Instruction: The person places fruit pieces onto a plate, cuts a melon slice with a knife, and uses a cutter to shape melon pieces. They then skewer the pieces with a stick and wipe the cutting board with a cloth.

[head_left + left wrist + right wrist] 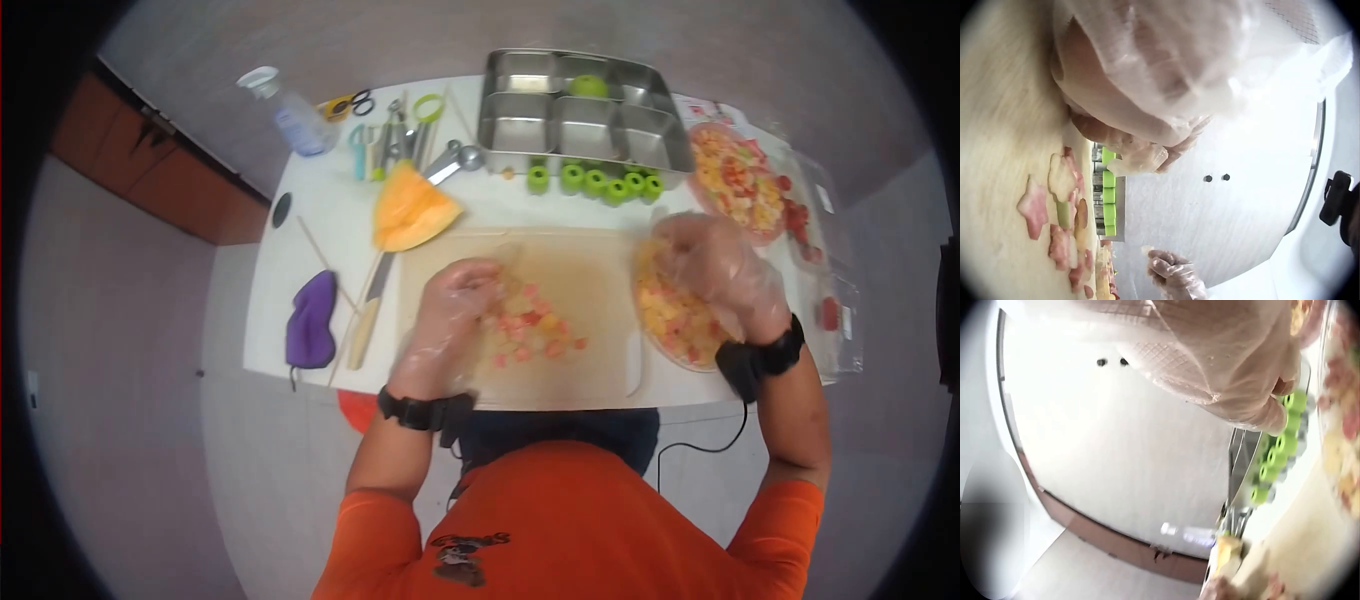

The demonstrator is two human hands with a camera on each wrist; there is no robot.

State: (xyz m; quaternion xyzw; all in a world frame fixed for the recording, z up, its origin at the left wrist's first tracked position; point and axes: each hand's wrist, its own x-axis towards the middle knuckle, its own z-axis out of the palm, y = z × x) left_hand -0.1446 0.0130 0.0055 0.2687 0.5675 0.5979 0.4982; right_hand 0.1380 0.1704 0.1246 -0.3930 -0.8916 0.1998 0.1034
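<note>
Over the cutting board (600, 255), my gloved left hand (460, 300) has its fingers curled. In the left wrist view a pale, translucent fruit piece (1140, 161) is pinched at its fingertips. Small pink and pale fruit pieces (530, 325) lie scattered on the board beside that hand; a pink star-shaped fruit piece (1035, 207) is among them. My gloved right hand (725, 265) is above a round plate of mixed cut fruit (665, 320), fingers bent downward. A small pale fruit piece (1146, 250) shows at its fingertips in the left wrist view.
A steel compartment tray (535, 135) stands at the back, with several green-topped cutters (595, 184) before it. Left lie a melon wedge (415, 210), a knife (366, 320) and a purple pouch (312, 320). A second fruit plate (740, 185) is at back right, a spray bottle (295, 115) back left.
</note>
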